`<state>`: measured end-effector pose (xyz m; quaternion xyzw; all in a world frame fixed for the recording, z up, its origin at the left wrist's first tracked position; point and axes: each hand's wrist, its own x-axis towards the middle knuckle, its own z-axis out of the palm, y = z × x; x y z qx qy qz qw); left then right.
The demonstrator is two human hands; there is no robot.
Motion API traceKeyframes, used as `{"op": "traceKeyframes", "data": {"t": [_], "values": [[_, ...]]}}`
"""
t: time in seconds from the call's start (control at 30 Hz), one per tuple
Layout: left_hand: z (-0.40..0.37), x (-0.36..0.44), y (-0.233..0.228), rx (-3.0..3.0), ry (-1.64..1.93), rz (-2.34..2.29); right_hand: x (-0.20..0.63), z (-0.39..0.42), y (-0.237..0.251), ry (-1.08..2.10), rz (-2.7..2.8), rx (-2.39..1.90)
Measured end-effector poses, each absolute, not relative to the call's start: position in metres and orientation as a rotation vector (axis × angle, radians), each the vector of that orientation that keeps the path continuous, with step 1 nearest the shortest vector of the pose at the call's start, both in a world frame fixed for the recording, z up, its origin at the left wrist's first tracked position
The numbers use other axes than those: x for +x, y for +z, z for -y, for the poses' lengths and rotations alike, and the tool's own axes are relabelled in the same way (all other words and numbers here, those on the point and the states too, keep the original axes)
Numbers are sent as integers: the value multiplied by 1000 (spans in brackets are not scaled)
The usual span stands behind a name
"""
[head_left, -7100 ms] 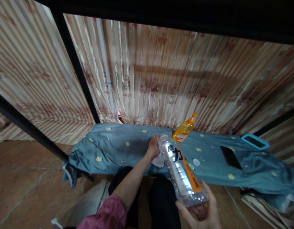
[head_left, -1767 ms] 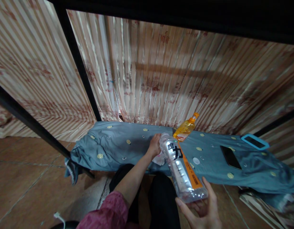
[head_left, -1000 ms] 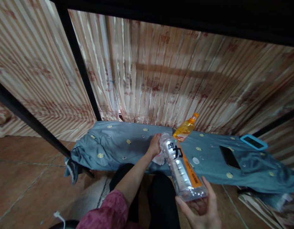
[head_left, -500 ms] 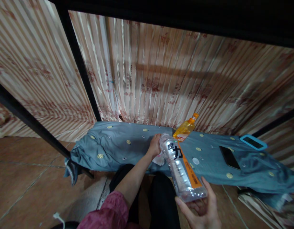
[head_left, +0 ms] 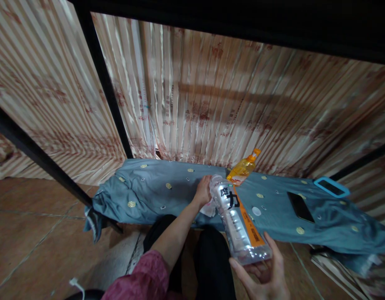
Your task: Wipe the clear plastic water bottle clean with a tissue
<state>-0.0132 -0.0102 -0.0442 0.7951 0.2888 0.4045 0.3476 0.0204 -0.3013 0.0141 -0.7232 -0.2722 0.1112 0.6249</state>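
right hand (head_left: 267, 277) grips clear bottle (head_left: 237, 223); left hand (head_left: 203, 191) clasps its neck

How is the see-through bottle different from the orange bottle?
The clear bottle is bigger and held tilted by the right hand; the orange bottle is smaller, leaning on the blue cloth. The clear bottle's top has no cap, with the left hand beside it; the orange bottle has an orange pump top. Both look plastic and carry labels.

Clear bottle (head_left: 237, 223): orange label strip, black characters. Behind the bottle: blue-grey sheet (head_left: 167, 189) (small gold medallions), orange-yellow dispenser (head_left: 243, 168), cream curtain (head_left: 211, 104) with reddish stripes. Sleeve (head_left: 142, 279): pink.
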Motion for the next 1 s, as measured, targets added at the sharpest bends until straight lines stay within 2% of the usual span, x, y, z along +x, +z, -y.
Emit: {"op": "traceKeyframes", "data": {"t": [1.0], "values": [[14, -12, -42, 2031, 1041, -802, 16, 300, 20, 242, 602, -1701]]}}
